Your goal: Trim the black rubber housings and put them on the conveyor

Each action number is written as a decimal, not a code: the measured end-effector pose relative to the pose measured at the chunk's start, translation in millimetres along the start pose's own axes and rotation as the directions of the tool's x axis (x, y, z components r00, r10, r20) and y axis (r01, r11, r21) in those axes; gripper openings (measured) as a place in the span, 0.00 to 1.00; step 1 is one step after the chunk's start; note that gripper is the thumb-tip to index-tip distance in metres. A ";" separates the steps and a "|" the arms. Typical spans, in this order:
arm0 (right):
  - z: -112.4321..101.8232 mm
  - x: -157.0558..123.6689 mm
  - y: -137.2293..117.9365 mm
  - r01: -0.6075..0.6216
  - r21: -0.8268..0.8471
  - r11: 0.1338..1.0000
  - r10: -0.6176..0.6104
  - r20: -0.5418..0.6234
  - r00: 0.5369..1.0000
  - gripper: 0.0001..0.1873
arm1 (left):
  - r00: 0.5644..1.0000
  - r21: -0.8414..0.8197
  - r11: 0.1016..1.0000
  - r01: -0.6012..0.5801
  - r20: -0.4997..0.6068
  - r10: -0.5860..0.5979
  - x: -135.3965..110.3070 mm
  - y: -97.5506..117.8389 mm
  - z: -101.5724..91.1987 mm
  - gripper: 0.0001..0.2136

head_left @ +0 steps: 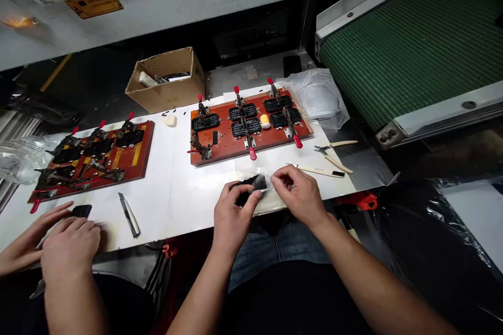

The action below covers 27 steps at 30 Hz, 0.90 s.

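Left hand [231,214] at the near edge of the white tabletop [176,193], fingers curled and pinched on a small black part [251,184] with a matte, moulded look. Right hand [301,193] just beside it, fingertips closed on the crinkled clear plastic bag [271,182] wrapped around that same part; glossy film, creased, partly hiding the part's outline. Part and bag between the two hands, resting low over the table edge, in front of the nearer jig.

Behind the hands, a flat reddish-brown jig board [251,120], rectangular, smooth-faced, carrying rows of squarish black ribbed parts held under metal toggle clamps with red-tipped handles; a small yellow cylinder [265,121] among them. To the right of the board, slim pliers [334,149] with cream handles and a pale flat-handled brush [318,169], both lying on the table. Beyond these, a puffy translucent bag [318,96], then a green ribbed conveyor belt [412,41] in a metal frame.

Farther left, a second jig board [94,159], a grey utility knife [129,214], an open corrugated cardboard box [167,80]. A co-worker's two hands [58,243] flat on the table by a small black object [81,211].
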State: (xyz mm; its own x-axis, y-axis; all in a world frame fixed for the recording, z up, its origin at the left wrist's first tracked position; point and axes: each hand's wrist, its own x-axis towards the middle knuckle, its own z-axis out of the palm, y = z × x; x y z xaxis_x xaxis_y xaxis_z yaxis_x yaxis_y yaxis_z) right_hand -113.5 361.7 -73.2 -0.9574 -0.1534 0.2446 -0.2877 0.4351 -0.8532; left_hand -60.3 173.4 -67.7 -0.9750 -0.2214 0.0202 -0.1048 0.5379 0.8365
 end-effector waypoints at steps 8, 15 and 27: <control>6.0 0.8 -1.6 0.143 0.017 0.990 -0.143 0.019 0.989 0.06 | 0.923 -0.550 0.751 0.365 0.108 -0.369 -18.0 -6.3 -20.6 0.31; 18.4 -26.7 -8.9 0.210 0.234 0.949 -0.272 0.274 0.923 0.11 | 0.893 -0.816 0.512 0.269 0.012 -0.451 -12.7 -4.7 11.8 0.16; 2.9 -15.5 -28.5 0.219 0.345 0.913 -0.337 0.332 0.881 0.10 | 0.955 -0.498 0.846 0.191 0.294 -0.042 -32.7 -4.2 -2.6 0.19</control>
State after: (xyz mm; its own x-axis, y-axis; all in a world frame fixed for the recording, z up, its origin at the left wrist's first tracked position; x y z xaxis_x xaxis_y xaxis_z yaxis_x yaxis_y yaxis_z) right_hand -90.5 349.1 -54.0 -0.7385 -0.5762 0.3503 -0.4639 0.0572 -0.8840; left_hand -27.5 176.3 -70.5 -0.9842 0.0049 -0.1773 -0.1772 0.0079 0.9841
